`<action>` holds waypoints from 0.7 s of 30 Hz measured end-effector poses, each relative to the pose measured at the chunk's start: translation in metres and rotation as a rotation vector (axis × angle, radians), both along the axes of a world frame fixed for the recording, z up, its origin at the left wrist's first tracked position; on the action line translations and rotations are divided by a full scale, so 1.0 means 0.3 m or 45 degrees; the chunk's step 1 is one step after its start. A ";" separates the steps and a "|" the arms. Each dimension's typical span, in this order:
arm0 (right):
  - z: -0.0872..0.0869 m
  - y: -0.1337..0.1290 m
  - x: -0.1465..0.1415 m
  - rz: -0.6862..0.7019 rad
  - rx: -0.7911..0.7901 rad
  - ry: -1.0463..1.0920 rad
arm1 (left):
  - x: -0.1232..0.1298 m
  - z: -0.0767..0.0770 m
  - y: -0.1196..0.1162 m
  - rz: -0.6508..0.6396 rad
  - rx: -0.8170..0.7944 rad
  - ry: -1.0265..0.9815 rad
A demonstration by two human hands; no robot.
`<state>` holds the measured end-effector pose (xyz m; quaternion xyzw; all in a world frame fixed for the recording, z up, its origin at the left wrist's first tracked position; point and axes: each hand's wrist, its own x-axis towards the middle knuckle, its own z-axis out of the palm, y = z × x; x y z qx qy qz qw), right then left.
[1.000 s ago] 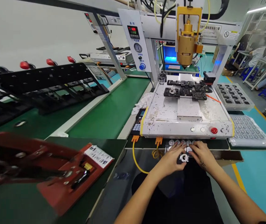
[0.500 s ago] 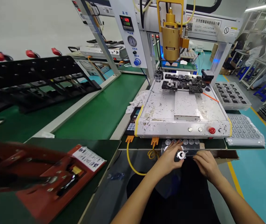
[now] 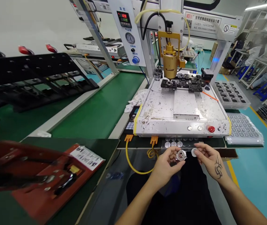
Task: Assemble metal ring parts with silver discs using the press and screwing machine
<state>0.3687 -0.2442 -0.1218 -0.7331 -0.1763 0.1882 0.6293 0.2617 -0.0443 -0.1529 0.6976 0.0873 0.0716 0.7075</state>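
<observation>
My left hand [image 3: 167, 165] pinches a silver round watch case [image 3: 181, 155], its ring side facing up, with a pale centre and dark marks. In my right hand [image 3: 208, 159], held close beside it, a small round whitish disc [image 3: 194, 152] is gripped between thumb and fingers. The disc and the case are apart. Just beyond, on the bench edge, lies a clear sheet of round stickers [image 3: 173, 144], partly tucked under the machine's front.
A dispensing machine [image 3: 161, 125] with a gold head [image 3: 170, 64] and black fixtures [image 3: 182, 83] stands ahead. To the right are a clear parts tray [image 3: 231, 95] and stacked disc sheets [image 3: 244, 128]. A red press [image 3: 60, 181] sits left; a yellow cable [image 3: 130, 162] hangs below the bench.
My right hand has lifted away from the sheet with a round disc. My left hand has come off the sheet and turned the case up. The gold machine head has lowered over the fixtures.
</observation>
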 end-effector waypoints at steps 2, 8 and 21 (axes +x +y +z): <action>0.011 0.038 -0.008 0.061 0.071 0.155 | -0.040 0.037 0.001 0.031 -0.362 0.081; 0.025 0.106 -0.032 0.243 0.156 0.274 | -0.118 0.122 0.020 0.158 -0.755 0.186; 0.077 0.081 -0.066 0.549 0.001 0.331 | -0.199 0.150 0.007 0.167 -0.785 0.066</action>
